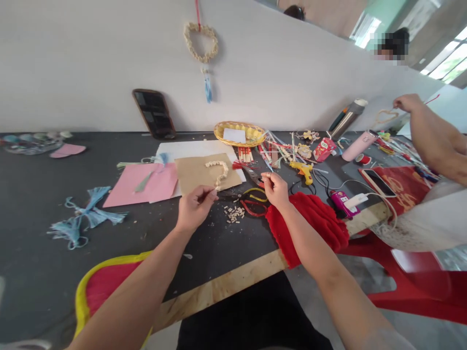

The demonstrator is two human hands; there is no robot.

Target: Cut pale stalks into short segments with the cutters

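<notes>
Cream, curved beaded strand (222, 170) hangs from the left hand's (197, 206) pinched fingertips; the right hand (274, 189) pinches too, its contents unclear, above the dark grey desk (146, 272).

Fuzzy red cloth (310, 226) lies near smooth brown paper (193, 172).

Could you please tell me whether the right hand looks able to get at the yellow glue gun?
Probably yes: the right hand is close to the yellow glue gun, with nothing bulky visible between them. The red cloth lies nearer the person, seemingly out of the way.
</notes>
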